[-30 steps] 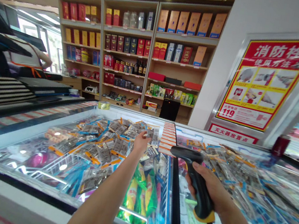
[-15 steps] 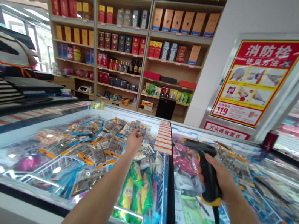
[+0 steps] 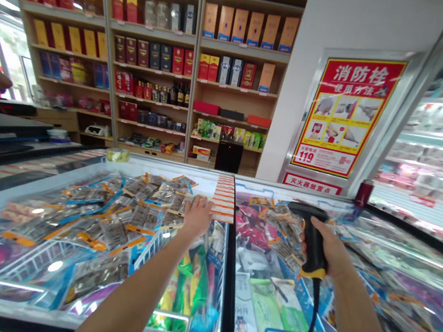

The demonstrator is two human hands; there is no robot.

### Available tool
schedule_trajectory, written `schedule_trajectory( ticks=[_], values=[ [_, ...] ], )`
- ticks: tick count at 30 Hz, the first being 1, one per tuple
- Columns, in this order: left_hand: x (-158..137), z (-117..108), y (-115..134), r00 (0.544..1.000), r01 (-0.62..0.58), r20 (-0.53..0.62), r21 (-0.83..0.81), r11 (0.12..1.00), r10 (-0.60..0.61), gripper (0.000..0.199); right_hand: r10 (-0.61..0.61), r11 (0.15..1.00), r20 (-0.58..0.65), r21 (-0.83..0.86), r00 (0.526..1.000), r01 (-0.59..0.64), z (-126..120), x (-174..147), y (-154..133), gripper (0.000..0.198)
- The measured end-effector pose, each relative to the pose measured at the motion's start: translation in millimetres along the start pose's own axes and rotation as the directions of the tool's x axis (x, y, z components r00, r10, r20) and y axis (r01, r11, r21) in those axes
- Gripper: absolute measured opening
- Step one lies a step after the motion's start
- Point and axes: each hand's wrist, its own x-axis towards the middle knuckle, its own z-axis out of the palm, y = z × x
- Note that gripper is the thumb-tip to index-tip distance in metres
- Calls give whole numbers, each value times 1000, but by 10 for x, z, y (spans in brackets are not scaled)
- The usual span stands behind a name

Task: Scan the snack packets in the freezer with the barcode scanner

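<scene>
Scanner [image 3: 314,252] of black plastic, pistol-shaped and with a yellow lower end, is held by its handle in the bare right hand [image 3: 333,251], right of the straight black divider [image 3: 229,303]; the grip is closed around it. Its nose is turned left, toward the side where the long white paper strip with orange lines [image 3: 224,203] is placed. Near the left edge of this strip the bare left hand [image 3: 197,217] is seen palm downward; whether something is held under its fingers cannot be told. For steady handling, it is judged best that the wrist be kept firm, the nose uncovered, and the strip not hidden by the fingers. The thin black cable [image 3: 312,311], seen hanging below the handle, should be given slack, so that the aim is not pulled.
</scene>
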Motion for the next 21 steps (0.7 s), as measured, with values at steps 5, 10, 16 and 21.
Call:
schedule_trajectory(
  ticks=[5, 10, 16, 21],
  values=[
    [119, 8, -221, 993, 113, 24, -27, 993, -112, 18, -4, 1000, 17, -22, 1000, 4, -21, 17, 18, 21],
    [149, -15, 246, 988, 152, 26, -134, 979, -150, 20, -6, 999, 20, 32, 1000, 5, -60, 13, -24, 20],
    [-160, 430, 1446, 975, 139, 210, -353, 925, -67, 27, -4, 998, 36, 67, 999, 2, -85, -21, -59, 21],
    [-206, 649, 1645, 934, 274, 335, -453, 848, -123, 29, -5, 997, 8, 76, 1000, 4, -154, 17, -60, 21]
  ],
)
